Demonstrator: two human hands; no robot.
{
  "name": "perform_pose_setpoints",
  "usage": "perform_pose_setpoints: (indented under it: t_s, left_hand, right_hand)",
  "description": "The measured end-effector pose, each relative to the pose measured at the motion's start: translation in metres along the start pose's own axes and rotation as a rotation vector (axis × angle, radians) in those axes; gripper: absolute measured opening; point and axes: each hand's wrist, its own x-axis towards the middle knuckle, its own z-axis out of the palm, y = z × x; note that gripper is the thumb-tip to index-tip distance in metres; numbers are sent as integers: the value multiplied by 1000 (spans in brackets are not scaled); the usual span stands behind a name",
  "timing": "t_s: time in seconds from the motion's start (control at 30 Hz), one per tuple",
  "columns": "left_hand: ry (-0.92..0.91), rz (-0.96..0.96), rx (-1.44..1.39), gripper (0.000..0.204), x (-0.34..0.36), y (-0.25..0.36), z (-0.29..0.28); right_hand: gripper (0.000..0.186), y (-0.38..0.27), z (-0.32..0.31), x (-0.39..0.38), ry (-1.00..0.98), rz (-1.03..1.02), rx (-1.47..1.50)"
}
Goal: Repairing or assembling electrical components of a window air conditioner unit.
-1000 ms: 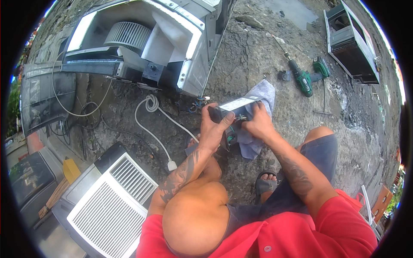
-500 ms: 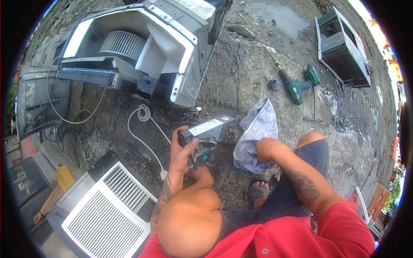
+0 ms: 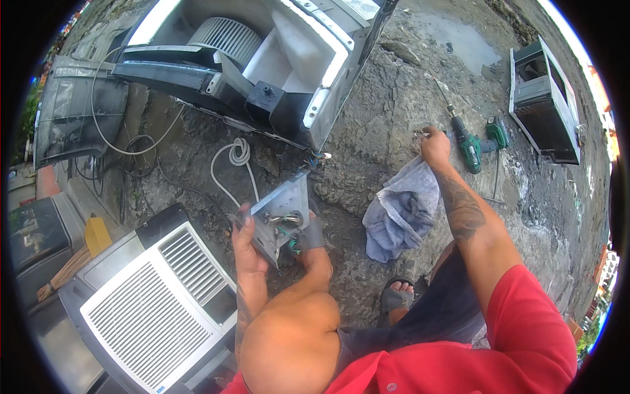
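My left hand [image 3: 248, 246] grips the edge of a grey metal bracket-like box [image 3: 283, 200], tilted so its inner side with coiled wires shows; a green wire [image 3: 293, 243] hangs from it. My right hand [image 3: 434, 146] is down at the ground beyond a crumpled blue-grey cloth [image 3: 401, 217], its fingers drawn together beside small bits too tiny to name. Whatever they pinch, if anything, cannot be made out. Just right of that hand lies a green and black cordless drill [image 3: 470, 146] with a long bit.
An opened air conditioner body [image 3: 308, 98] with a blower wheel [image 3: 226, 41] stands ahead on the left. Its white louvred front panel [image 3: 154, 318] lies at lower left. A coiled white cord [image 3: 237, 154] rests between them. Another metal casing [image 3: 545, 105] sits far right.
My right hand has left the cloth and reached forward to the ground by the drill. My left hand has tipped the metal box, turning its wired inside toward me. The view has shifted slightly.
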Motion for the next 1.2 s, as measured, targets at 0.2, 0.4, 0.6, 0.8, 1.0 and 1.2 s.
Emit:
perform_pose_setpoints:
  t_s: [0.2,0.4,0.6,0.8,1.0,1.2]
  left_hand:
    - [51,-5,-184,63,18,6,-18]
    - [33,-16,-231,64,18,20,-22]
    - [24,-49,-259,63,24,12,-25]
    - [41,-171,-259,57,40,-3,-16]
    - [90,-161,-330,62,44,-11,-5]
    - [68,-112,-415,65,43,-19,-4]
  right_hand:
    - [48,41,16,18,28,-504,-231]
    - [37,34,26,10,34,-569,-232]
    - [26,29,18,18,-32,-526,-225]
    - [17,26,12,31,-61,-450,-196]
    - [21,7,4,17,-94,-288,-174]
    - [19,-17,7,-17,58,-424,-232]
